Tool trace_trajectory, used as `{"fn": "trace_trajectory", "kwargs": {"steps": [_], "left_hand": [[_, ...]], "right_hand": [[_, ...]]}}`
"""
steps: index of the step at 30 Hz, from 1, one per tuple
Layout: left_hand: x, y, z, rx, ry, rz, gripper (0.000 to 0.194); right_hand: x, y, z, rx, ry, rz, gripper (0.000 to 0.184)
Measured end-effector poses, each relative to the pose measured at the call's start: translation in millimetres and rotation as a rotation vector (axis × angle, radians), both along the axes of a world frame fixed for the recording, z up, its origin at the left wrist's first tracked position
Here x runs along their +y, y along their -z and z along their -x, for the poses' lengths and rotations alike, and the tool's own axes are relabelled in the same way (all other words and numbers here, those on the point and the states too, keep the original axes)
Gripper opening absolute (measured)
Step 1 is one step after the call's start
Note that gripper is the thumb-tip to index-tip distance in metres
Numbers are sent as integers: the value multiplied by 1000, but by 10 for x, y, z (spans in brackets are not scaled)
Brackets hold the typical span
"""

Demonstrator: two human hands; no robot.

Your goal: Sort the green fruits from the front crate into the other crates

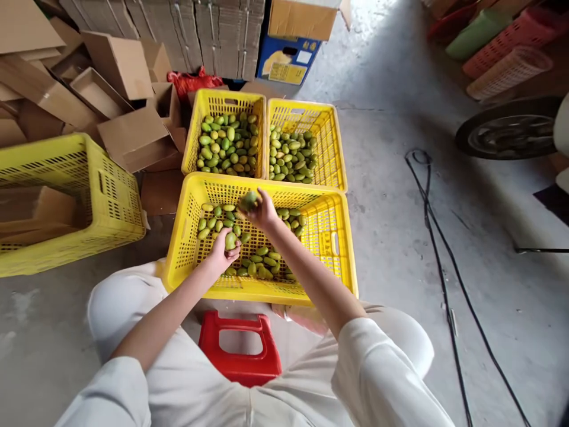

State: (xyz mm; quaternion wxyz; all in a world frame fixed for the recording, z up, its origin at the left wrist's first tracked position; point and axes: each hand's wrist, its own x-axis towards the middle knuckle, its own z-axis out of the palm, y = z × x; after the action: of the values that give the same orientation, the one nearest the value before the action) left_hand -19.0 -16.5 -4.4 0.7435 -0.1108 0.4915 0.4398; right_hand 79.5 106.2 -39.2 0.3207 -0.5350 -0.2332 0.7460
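Over the near yellow crate point(349, 255), my left hand point(217, 254) is closed around a green oval fruit point(230, 241). My right hand point(265, 213), farther forward over the same crate, grips another green fruit point(249, 201), slightly blurred. Loose green and yellowish fruits point(262, 261) lie in separate groups on the crate's slotted bottom. Behind it, the back left crate point(190, 133) contains many similar fruits, several of them yellower. Mostly green ones fill the left part of the back right crate point(340, 148).
A red plastic stool point(240, 362) shows between my knees. Left stands a yellow crate point(115, 193) with cardboard inside, beside heaped cardboard boxes point(124, 65). A blue carton point(288, 59) is at the back. Black cable point(438, 261) crosses the floor on the right, near a wheel point(507, 130).
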Motion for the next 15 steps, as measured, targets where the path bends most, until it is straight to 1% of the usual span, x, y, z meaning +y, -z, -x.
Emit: {"fn": "trace_trajectory", "kwargs": {"steps": [1, 2, 3, 4, 5, 6, 7, 8, 10, 11, 12, 13, 14, 15], "left_hand": [[-10, -6, 1, -1, 1, 0, 26], [-17, -10, 1, -3, 4, 0, 26], [-22, -10, -1, -6, 7, 0, 26], [-23, -8, -4, -8, 12, 2, 26], [-23, -3, -9, -7, 17, 6, 25], [-24, 6, -17, -5, 24, 12, 24], [-29, 19, -29, 0, 31, 20, 24], [-41, 36, -46, 6, 40, 30, 24], [-93, 86, -100, 31, 57, 61, 24], [-131, 118, -138, 52, 65, 85, 22], [-170, 153, -185, 77, 73, 116, 21], [-204, 189, -240, 102, 86, 152, 18], [-222, 220, -304, 122, 105, 191, 15], [-212, 243, -376, 134, 129, 227, 12]], "right_hand": [[141, -124, 81, 143, 86, -77, 34], [219, -222, 133, 233, 154, -156, 36], [224, -286, 150, 272, 197, -218, 38], [152, -311, 127, 247, 208, -268, 40], [7, -297, 62, 159, 183, -305, 42], [-199, -247, -45, 4, 123, -335, 44], [-453, -167, -188, -222, 18, -353, 46], [-734, -65, -360, -462, -118, -372, 45], [-1300, 162, -743, -638, -181, -351, 40], [-1548, 270, -926, -842, -304, -386, 37], [-1755, 366, -1085, -1047, -390, -373, 36], [-1916, 448, -1210, -1218, -427, -308, 38], [-2027, 512, -1297, -1303, -453, -267, 39], [-2094, 560, -1348, -1332, -458, -248, 40]]}}
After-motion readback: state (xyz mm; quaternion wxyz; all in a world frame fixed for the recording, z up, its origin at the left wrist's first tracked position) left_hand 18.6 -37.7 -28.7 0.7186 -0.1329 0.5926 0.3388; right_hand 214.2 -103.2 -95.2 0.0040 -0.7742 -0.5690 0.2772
